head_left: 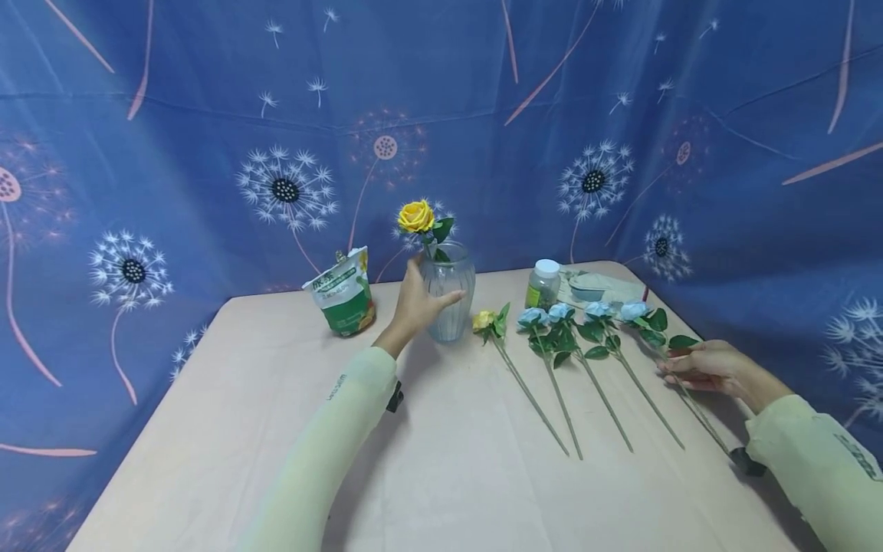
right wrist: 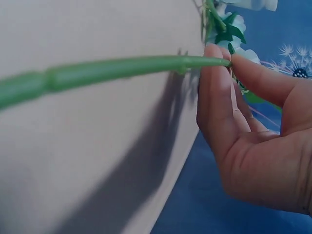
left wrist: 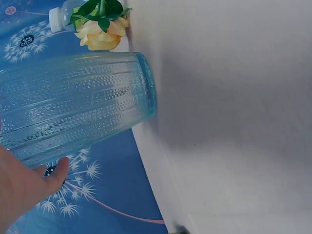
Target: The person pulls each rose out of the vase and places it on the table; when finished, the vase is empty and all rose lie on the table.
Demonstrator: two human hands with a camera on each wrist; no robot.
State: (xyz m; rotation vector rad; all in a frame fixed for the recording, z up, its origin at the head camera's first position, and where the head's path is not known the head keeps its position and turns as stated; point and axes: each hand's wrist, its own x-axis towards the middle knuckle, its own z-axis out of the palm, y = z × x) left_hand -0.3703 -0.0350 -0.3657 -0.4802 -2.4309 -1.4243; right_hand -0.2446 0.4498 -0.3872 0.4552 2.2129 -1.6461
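A ribbed clear glass vase [head_left: 448,307] stands upright near the back of the table, with one yellow rose [head_left: 417,217] in it. My left hand [head_left: 417,303] holds the vase from its left side, thumb across the front. In the left wrist view the bumpy glass of the vase [left wrist: 83,102] fills the upper left, and part of the hand [left wrist: 29,183] shows below it. At the far right, my right hand [head_left: 717,369] pinches the green stem [right wrist: 122,70] of the rightmost blue rose [head_left: 633,310] between thumb and fingers. That stem slants toward the right sleeve.
A second yellow rose [head_left: 485,320] and three more blue roses [head_left: 560,312] lie in a row, stems toward the front. Behind them are a white-lidded jar [head_left: 545,284] and a pale cloth-like item [head_left: 614,285]. A green-and-white bag [head_left: 345,299] stands left of the vase. Dandelion-print curtains surround the table.
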